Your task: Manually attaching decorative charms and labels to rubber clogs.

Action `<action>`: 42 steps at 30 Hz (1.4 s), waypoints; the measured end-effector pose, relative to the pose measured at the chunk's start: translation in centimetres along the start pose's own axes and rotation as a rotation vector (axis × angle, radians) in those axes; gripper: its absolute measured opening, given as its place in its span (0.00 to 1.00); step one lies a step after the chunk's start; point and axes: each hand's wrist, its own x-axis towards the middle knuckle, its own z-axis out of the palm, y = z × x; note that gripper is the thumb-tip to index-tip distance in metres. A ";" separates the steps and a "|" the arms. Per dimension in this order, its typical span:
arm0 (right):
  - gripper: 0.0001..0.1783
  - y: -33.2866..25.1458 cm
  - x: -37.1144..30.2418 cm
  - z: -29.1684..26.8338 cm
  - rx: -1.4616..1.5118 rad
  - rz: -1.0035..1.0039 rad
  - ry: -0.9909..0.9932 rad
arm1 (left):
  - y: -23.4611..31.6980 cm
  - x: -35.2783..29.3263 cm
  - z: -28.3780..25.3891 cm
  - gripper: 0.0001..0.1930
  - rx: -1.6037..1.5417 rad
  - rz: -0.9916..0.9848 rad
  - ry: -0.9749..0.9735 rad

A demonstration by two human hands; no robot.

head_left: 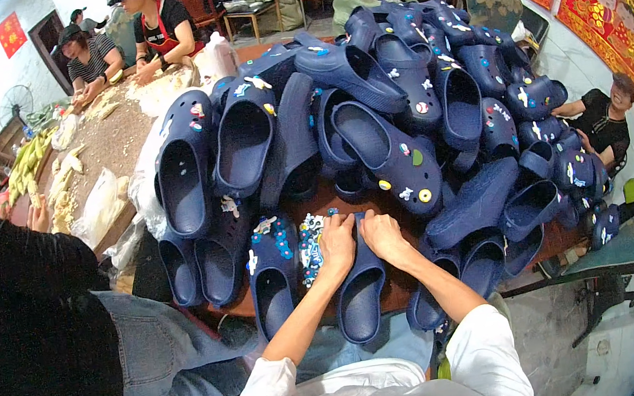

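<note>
A navy blue foam clog (362, 304) lies at the table's front edge, its heel toward me and its toe away. My left hand (337, 245) closes on the left side of its toe. My right hand (384, 237) grips the toe's right side, close to the left. The hands cover most of the toe, so any charm between the fingertips is hidden. Left of my left hand lies a small heap of coloured charms (312, 248) in blue, white and yellow. Beside it stands another clog (273, 292) with blue and white charms on its toe.
A tall pile of navy clogs (388, 156), many with charms, covers the table (244, 313) ahead and right. A person in black and jeans (150, 356) stands close at my left. Other people sit around a corn-covered table (117, 136). Another person (603, 120) reaches into the pile's right side.
</note>
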 end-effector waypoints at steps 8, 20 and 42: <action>0.14 2.1 -1.1 -0.1 0.146 0.119 0.048 | -0.2 -0.9 0.5 0.16 -0.035 0.010 0.048; 0.10 -1.0 3.9 -0.7 0.358 -0.279 0.271 | -0.9 0.2 -4.0 0.19 0.114 -0.127 -0.053; 0.40 1.7 -2.3 -4.0 0.333 0.197 -0.359 | -0.1 -1.0 -4.2 0.34 0.000 -0.178 -0.297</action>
